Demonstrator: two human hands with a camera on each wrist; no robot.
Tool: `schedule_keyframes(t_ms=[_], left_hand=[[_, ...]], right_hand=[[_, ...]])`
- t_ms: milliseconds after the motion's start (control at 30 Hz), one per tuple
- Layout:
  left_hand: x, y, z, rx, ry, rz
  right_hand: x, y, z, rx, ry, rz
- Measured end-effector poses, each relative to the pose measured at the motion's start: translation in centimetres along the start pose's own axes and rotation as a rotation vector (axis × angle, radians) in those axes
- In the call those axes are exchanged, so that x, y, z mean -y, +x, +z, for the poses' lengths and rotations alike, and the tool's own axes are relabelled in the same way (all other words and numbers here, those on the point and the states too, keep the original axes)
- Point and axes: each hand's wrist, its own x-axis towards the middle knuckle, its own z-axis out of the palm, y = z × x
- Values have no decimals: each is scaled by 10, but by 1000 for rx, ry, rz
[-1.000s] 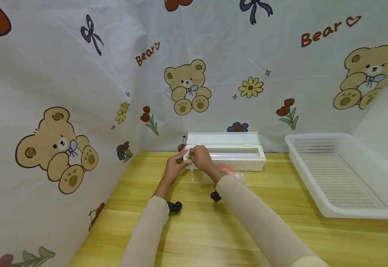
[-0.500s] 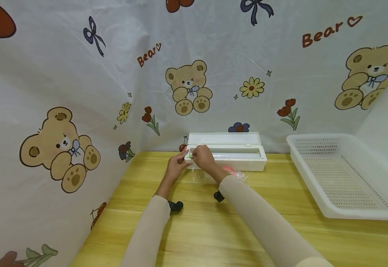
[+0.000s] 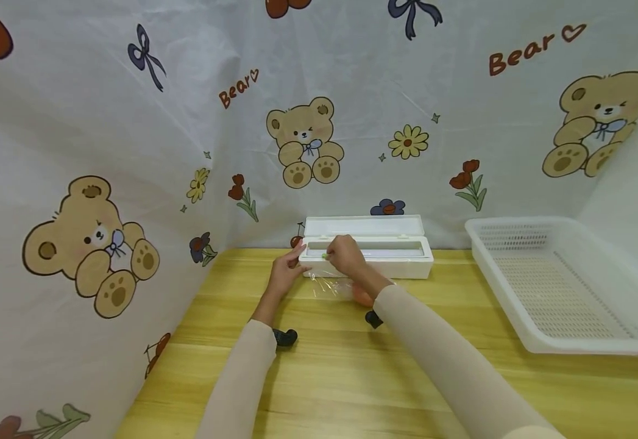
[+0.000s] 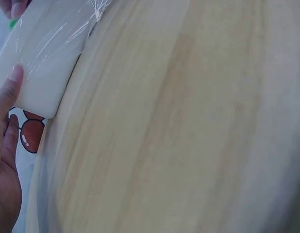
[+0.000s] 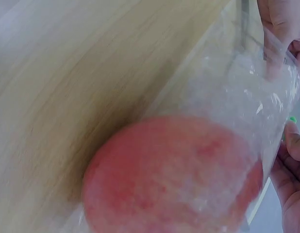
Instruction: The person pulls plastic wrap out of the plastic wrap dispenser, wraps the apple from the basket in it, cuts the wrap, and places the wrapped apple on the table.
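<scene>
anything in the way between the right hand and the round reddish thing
Yes: clear film stretches between the right hand and the round reddish thing. In the head view, the white box's front wall also lies between them.

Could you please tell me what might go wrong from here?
The clear film could bunch up or stick to itself, as it hangs creased in front of the white box. The box might slide if the left hand loosens at its end while the right hand pushes the green piece. The reddish round object, in front of the box, could roll if bumped.
</scene>
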Motion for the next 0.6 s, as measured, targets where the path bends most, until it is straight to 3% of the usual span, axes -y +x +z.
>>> schedule_keyframes(t_ms=[267, 600], left_hand=[[-2, -1, 0, 2, 39, -17], [0, -1, -2, 8, 26, -20]], right_hand=[[-13, -9, -17, 25, -5, -28], [-49, -34, -46, 14, -19, -47]])
